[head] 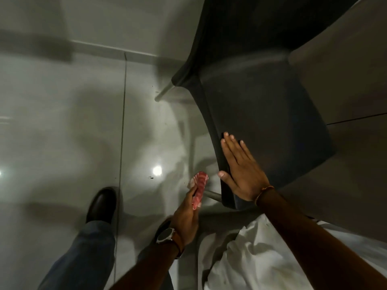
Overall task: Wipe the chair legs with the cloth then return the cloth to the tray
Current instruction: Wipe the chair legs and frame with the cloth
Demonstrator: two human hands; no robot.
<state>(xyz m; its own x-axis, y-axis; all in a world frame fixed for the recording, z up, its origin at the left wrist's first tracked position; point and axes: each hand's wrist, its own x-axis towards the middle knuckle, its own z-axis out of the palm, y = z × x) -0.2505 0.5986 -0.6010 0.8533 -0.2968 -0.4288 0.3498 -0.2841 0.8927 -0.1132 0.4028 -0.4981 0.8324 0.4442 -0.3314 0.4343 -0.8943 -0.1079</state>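
A dark plastic chair (261, 105) stands on the shiny floor at the upper right. My right hand (238, 166) lies flat on the near left corner of its seat, fingers spread and thumb over the edge. My left hand (186, 218), with a watch on the wrist, is shut on a folded pink and white cloth (199, 189), held beside a pale chair leg (212, 194) just under that seat corner. Another pale leg (164, 94) shows at the far left corner of the seat. No tray is in view.
Glossy grey floor tiles (83, 122) spread to the left, with a white skirting and wall at the top. My left foot in a dark shoe (102, 204) stands on the floor at lower left. My white shirt (272, 258) fills the lower right.
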